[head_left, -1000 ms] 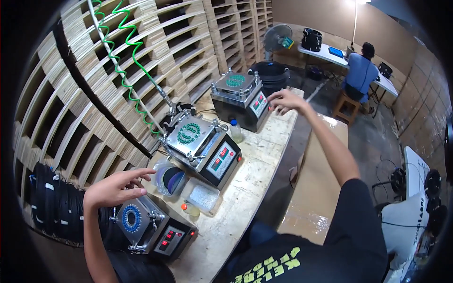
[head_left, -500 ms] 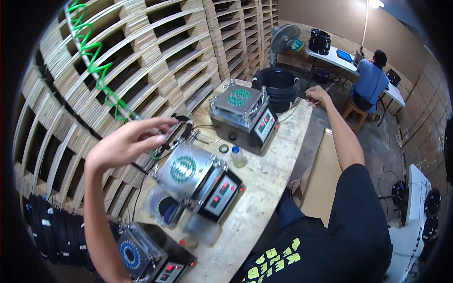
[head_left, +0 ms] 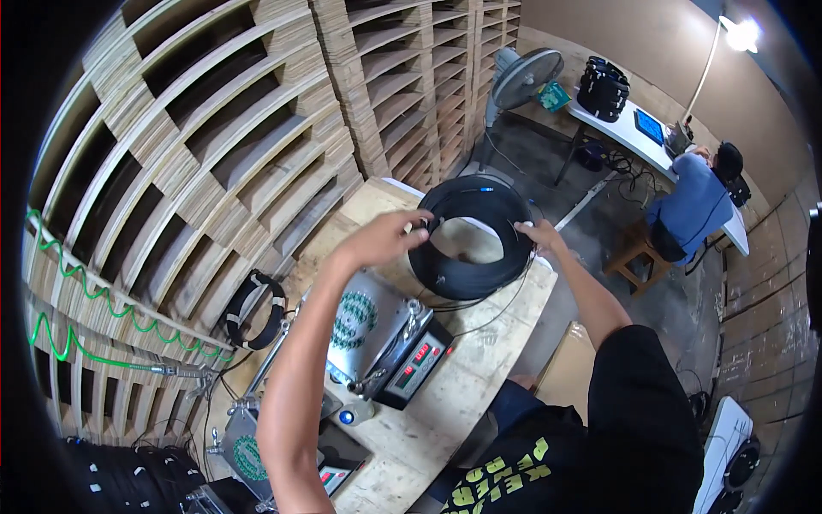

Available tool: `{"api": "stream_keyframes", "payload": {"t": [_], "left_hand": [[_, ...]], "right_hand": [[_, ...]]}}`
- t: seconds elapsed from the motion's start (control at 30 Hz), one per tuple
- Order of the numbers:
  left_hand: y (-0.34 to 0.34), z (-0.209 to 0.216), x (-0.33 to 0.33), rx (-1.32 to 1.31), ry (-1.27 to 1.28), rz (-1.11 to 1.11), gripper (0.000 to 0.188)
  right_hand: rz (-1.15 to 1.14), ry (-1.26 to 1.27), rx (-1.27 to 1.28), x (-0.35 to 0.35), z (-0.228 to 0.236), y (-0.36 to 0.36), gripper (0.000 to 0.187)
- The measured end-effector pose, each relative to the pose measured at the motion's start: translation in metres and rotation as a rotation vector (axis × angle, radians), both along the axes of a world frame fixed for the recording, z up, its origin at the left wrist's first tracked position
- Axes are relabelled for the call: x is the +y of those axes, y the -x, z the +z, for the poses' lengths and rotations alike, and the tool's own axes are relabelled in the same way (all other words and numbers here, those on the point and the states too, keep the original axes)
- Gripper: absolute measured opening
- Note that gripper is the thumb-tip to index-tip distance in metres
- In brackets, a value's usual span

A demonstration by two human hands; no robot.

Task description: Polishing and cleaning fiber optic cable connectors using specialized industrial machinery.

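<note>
A thick stack of black cable coils lies at the far end of the wooden workbench, with a small blue-tipped cable end on top. My left hand is at the stack's left rim, fingers curled onto the cable. On the opposite rim, my right hand pinches the coil's edge between thumb and fingers; a thin loose cable hangs near it. Just this side of the coils stands a metal-topped machine with a ring of green tips on its plate and a lit red display. My left forearm passes over its left side.
A blue-capped bottle stands before a second machine. Stacked wooden pallets wall the left side, a green coiled hose along them. A fan and a seated person at a white table are beyond.
My left hand has moved from above the middle machine to the coil stack's left rim. My right hand has come down onto its right rim. The view has shifted toward the bench's far end.
</note>
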State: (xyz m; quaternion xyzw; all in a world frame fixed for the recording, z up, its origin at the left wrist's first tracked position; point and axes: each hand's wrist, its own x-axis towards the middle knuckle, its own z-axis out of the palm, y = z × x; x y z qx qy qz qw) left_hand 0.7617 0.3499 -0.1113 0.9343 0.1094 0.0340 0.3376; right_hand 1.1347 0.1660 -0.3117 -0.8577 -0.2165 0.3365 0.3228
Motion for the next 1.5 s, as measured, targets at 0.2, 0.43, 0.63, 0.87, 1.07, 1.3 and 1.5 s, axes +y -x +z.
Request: {"api": "stream_keyframes", "payload": {"t": [0.2, 0.43, 0.63, 0.87, 1.07, 1.3, 1.5], "left_hand": [[0.015, 0.012, -0.057, -0.03, 0.337, 0.109, 0.04], [0.067, -0.007, -0.143, -0.301, 0.112, 0.246, 0.03], [0.047, -0.073, -0.214, -0.418, 0.276, 0.251, 0.027], [-0.078, -0.169, -0.285, -0.145, 0.909, 0.427, 0.078], [-0.137, -0.186, -0.248, -0.842, 1.634, 0.963, 0.088], [-0.159, -0.193, -0.189, -1.186, 1.963, 1.167, 0.045], [-0.167, -0.152, -0.189, -1.189, 2.068, 1.083, 0.023]], "right_hand": [[-0.069, -0.069, -0.195, 0.001, -0.028, -0.024, 0.05], [0.047, -0.086, -0.582, 0.002, -0.011, -0.015, 0.045], [0.102, -0.547, 0.244, 0.005, -0.01, 0.004, 0.016], [-0.046, -0.905, 0.893, 0.008, 0.009, 0.04, 0.026], [0.183, -1.031, 0.862, -0.005, 0.042, 0.089, 0.023], [0.314, -1.103, 0.928, -0.008, 0.037, 0.101, 0.024], [0.332, -1.193, 0.92, -0.013, 0.064, 0.084, 0.021]]}}
